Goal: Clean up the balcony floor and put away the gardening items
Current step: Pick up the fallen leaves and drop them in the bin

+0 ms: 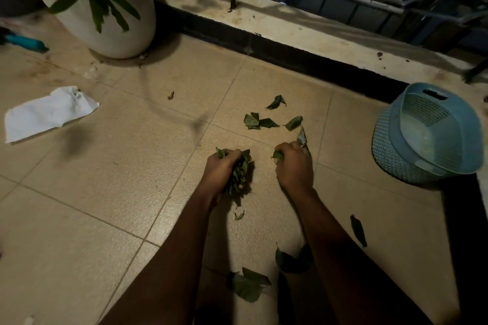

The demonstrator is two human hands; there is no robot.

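Both arms reach down to the tiled floor [105,192], the left hand [221,170] clutching a wad of leaves [239,174], the right hand [294,163] pinching another leaf [277,155], more loose leaves [260,122] lying just beyond.

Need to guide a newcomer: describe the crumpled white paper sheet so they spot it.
Find the big white plant pot at the ledge. Nearby on the beige tiles lies the crumpled white paper sheet, pale and flat, unlike the green leaves.
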